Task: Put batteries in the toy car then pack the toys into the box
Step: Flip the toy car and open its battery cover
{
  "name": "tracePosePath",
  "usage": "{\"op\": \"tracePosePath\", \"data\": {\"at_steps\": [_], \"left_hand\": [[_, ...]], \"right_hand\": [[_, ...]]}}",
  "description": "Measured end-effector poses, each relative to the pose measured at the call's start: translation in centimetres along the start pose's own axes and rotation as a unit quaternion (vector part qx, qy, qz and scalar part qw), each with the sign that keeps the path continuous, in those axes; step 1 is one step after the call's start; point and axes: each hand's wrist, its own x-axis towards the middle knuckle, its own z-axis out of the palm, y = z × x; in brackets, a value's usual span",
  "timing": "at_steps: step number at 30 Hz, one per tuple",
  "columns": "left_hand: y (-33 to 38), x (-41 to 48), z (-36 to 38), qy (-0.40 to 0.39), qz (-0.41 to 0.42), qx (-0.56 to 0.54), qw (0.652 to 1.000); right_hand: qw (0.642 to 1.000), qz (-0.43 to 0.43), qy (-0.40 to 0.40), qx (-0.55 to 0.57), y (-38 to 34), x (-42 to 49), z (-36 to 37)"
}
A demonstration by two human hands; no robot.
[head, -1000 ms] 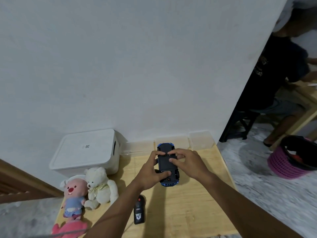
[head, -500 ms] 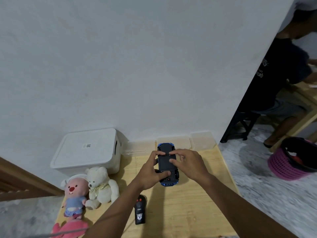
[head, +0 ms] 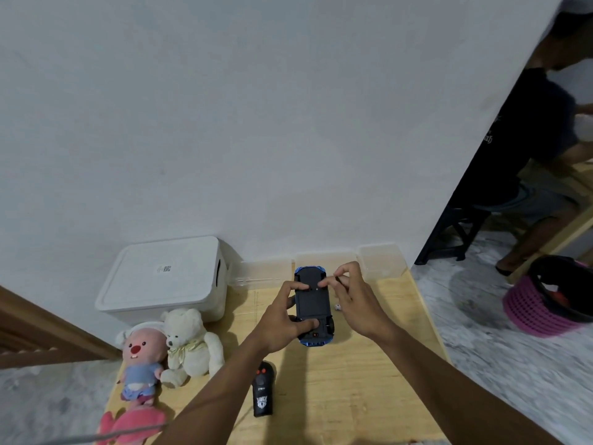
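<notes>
A moment ago my right hand (head: 354,305) lay flat over the black underside of the blue plastic toy car (head: 313,308); now it has slid off to the right, only its fingertips (head: 324,283) at the far edge of the belly panel. I judge I am working at the battery cover, so the batteries step is not finished and the packing has not begun.

At far left, the white lidded plastic box (head: 160,279) sits shut against the wall. My left hand (head: 284,319) grasps the upturned car, thumb across its near end, fingers curled on the left side, holding it above the middle of the pale wooden table (head: 369,396). My right fingers are half curled, pinching something small and dark; I cannot tell what.
</notes>
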Motion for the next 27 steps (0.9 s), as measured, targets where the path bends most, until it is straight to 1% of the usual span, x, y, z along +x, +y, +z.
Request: {"op": "tracePosePath", "data": {"at_steps": [3, 5, 11, 15, 27], "left_hand": [[0.0, 0.1, -0.1, -0.008, 0.004, 0.005, 1.0], [-0.1, 0.1, -0.2, -0.016, 0.0, 0.009, 1.0], [-0.4, 0.4, -0.5, -0.021, -0.025, 0.023, 0.999], [-0.5, 0.5, -0.6, -0.017, -0.031, 0.023, 0.999], [-0.5, 0.8, -0.6, -0.019, -0.04, 0.017, 0.999]], "right_hand": [[0.996, 0.038, 0.033, 0.068, -0.3, 0.3, 0.0], [0.994, 0.055, 0.043, 0.086, -0.6, 0.6, 0.0], [0.983, 0.049, 0.104, 0.142, -1.1, 1.0, -0.8], [0.978, 0.06, 0.111, 0.168, -0.9, 1.1, -0.9], [0.979, 0.047, 0.091, 0.175, -0.8, 1.3, -0.7]]}}
